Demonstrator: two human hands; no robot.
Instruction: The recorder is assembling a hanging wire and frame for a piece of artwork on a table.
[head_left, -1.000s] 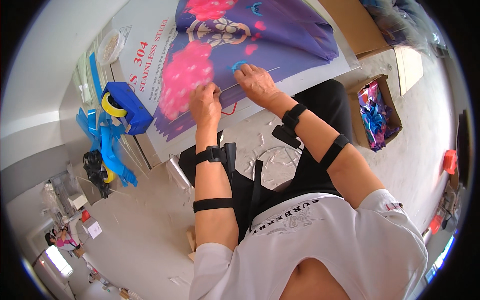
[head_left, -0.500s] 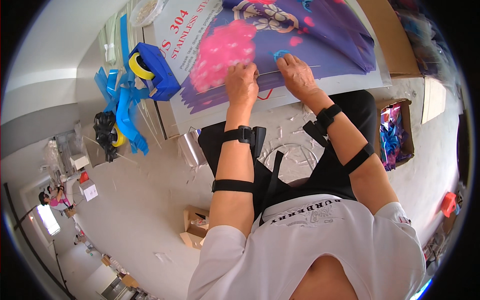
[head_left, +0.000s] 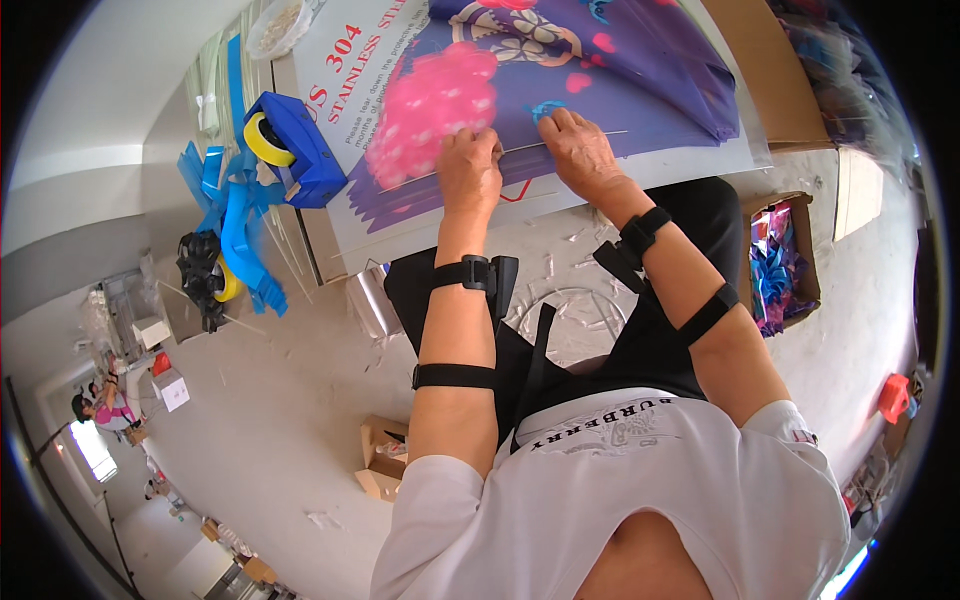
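A purple printed sheet [head_left: 640, 90] with a pink balloon-like cluster and small hearts lies over the table, its near left edge showing several stacked layers. Along its near edge runs a thin pale rod [head_left: 525, 148]. My left hand [head_left: 470, 170] pinches the rod and the sheet's edge below the pink print, fingers closed. To its right, my right hand [head_left: 580, 150] is also closed on the rod, fingertips pressed down beside a small blue printed figure. The fingers hide the parts they grip. Under the sheet shows a white printed board [head_left: 340, 130].
Left of the sheet stand a blue tape dispenser [head_left: 318, 165], blue ribbon strips [head_left: 243, 225], a bundle of pale rods [head_left: 208, 115] and a clear bowl [head_left: 280, 28]. A cardboard box [head_left: 808, 240] of shiny foil pieces is at right. Another small box [head_left: 378, 455] sits on the floor.
The whole view has shifted slightly, so everything appears a little further left. Both hands keep their grip at about the same places on the rod.
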